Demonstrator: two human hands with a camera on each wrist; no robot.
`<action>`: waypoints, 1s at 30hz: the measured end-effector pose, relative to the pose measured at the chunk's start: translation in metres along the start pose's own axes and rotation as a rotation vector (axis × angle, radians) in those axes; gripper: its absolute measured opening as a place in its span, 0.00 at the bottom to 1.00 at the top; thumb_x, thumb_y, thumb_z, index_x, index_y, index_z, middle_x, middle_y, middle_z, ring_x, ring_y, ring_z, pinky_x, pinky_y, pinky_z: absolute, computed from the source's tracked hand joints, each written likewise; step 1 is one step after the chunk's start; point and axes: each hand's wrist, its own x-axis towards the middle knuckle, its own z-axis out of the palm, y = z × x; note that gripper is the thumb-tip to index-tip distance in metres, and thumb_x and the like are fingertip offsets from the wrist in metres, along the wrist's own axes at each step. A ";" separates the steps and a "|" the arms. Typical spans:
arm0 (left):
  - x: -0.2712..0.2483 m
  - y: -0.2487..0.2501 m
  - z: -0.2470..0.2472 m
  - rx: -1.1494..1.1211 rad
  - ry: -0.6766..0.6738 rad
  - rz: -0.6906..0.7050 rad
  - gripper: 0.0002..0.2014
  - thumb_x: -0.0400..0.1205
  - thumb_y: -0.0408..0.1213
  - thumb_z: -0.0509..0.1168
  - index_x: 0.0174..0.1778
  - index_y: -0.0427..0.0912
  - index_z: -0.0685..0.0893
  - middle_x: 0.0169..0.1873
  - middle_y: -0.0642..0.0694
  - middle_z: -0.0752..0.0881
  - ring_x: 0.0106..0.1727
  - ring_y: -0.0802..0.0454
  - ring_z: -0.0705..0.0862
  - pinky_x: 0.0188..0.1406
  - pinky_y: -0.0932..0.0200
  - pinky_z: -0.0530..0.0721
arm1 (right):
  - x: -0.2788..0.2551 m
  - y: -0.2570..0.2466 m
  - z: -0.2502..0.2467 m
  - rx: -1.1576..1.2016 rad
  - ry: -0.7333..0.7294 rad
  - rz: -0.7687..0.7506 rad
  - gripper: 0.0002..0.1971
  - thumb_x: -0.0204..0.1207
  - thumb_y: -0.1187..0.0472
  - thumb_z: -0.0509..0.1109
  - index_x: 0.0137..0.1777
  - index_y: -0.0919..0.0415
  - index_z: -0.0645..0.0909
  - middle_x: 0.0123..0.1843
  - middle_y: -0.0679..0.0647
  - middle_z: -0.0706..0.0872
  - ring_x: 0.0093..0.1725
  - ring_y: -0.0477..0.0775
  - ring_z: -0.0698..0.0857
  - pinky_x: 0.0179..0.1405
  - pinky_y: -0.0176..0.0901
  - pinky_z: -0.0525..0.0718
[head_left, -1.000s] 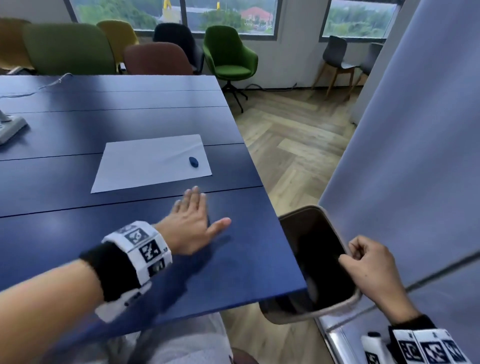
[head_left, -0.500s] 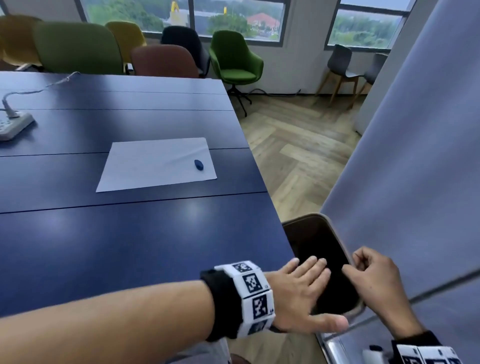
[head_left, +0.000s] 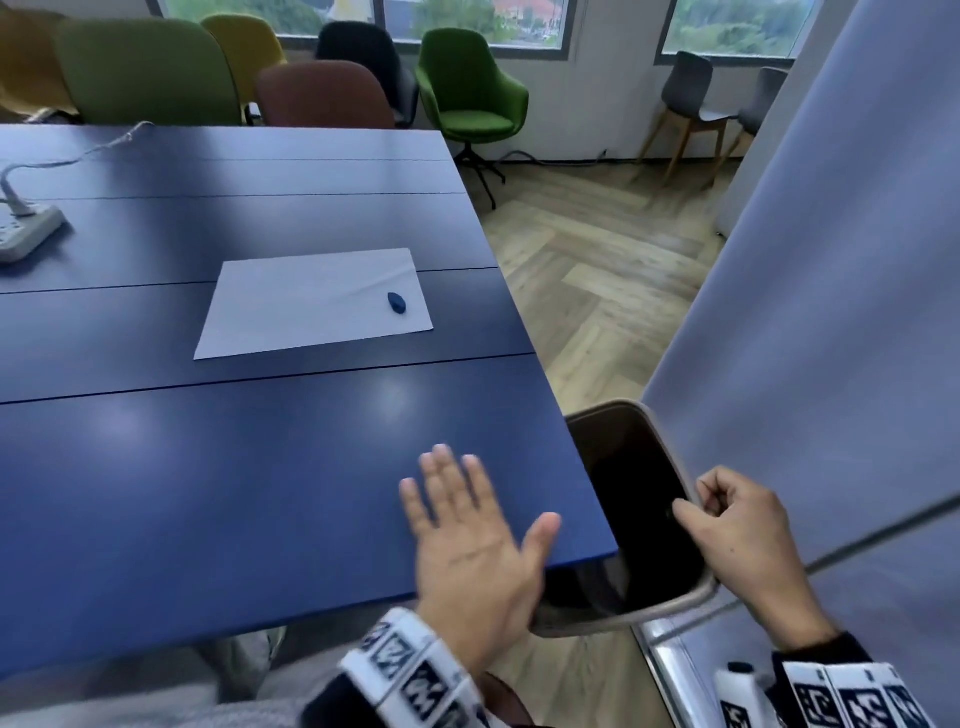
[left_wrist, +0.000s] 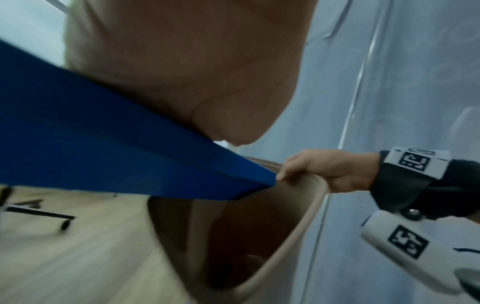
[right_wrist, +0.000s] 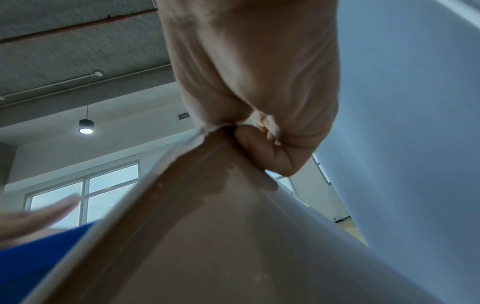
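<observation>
My right hand (head_left: 727, 525) grips the rim of a beige waste bin (head_left: 675, 608) held tilted against the near right corner of the blue table (head_left: 208, 493). In the right wrist view the thumb and curled fingers (right_wrist: 270, 144) pinch the bin's rim (right_wrist: 166, 181). My left hand (head_left: 467, 540) hovers flat with straight fingers over the table's near right corner, holding nothing. A white sheet of paper (head_left: 311, 306) lies mid-table with a small dark blue eraser (head_left: 397, 302) on its right part. The left wrist view shows the bin (left_wrist: 298, 232), the table edge (left_wrist: 130, 154) and my right hand (left_wrist: 324, 170).
A white power strip (head_left: 26, 234) with its cable sits at the table's left edge. Coloured chairs (head_left: 467, 88) stand behind the table. A grey partition (head_left: 831, 312) rises close on the right, leaving a narrow strip of wooden floor (head_left: 597, 291).
My left hand swept from the table to the bin's mouth and has now come back over the table's corner. The right hand has kept its grip on the bin.
</observation>
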 end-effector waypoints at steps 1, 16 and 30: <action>0.003 0.021 -0.003 -0.006 0.014 0.089 0.47 0.86 0.66 0.34 0.73 0.23 0.73 0.75 0.21 0.70 0.78 0.26 0.67 0.75 0.34 0.53 | 0.000 -0.002 0.003 0.009 -0.006 -0.004 0.16 0.65 0.71 0.75 0.28 0.68 0.68 0.23 0.51 0.68 0.25 0.49 0.66 0.26 0.38 0.66; 0.007 -0.001 -0.027 -0.004 -0.023 -0.160 0.53 0.77 0.73 0.24 0.82 0.27 0.37 0.82 0.27 0.34 0.83 0.34 0.31 0.76 0.31 0.25 | -0.001 0.013 0.014 0.070 -0.034 0.013 0.20 0.72 0.61 0.78 0.29 0.68 0.69 0.23 0.50 0.70 0.25 0.51 0.68 0.26 0.38 0.68; 0.031 0.018 -0.055 0.148 0.003 0.166 0.38 0.87 0.61 0.47 0.87 0.44 0.42 0.86 0.38 0.37 0.86 0.40 0.35 0.84 0.41 0.39 | 0.005 0.084 0.044 0.055 -0.146 0.220 0.13 0.67 0.68 0.76 0.32 0.65 0.72 0.27 0.55 0.75 0.31 0.56 0.72 0.33 0.48 0.71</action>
